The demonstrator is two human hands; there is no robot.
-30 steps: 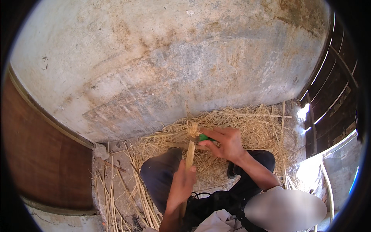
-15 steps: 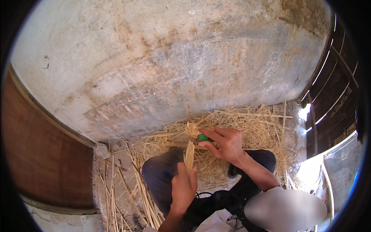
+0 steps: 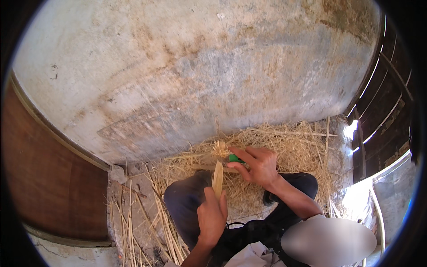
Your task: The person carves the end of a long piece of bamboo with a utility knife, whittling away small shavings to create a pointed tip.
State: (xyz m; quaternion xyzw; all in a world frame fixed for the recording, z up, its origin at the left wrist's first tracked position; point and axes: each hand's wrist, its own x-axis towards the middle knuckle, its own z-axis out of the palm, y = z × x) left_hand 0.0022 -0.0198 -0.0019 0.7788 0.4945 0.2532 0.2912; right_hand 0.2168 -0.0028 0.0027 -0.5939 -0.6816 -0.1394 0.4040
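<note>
My left hand is closed around a pale, flat bamboo strip, with the thumb lying along it. The strip points away from me, and a tuft of curled shavings stands at its far end. My right hand grips the green handle of what looks like a knife, index finger reaching forward to the shavings. Its blade lies across the strip and is hard to make out. Both hands are between my bent knees.
A heap of thin shavings covers the floor along the stained wall. Long split bamboo sticks lie by my left leg. A brown wooden panel stands at left, dark slatted boards at right.
My right hand has shifted very slightly left. The curled tuft at the strip's end looks more fanned out. My left hand has barely moved and keeps its hold.
</note>
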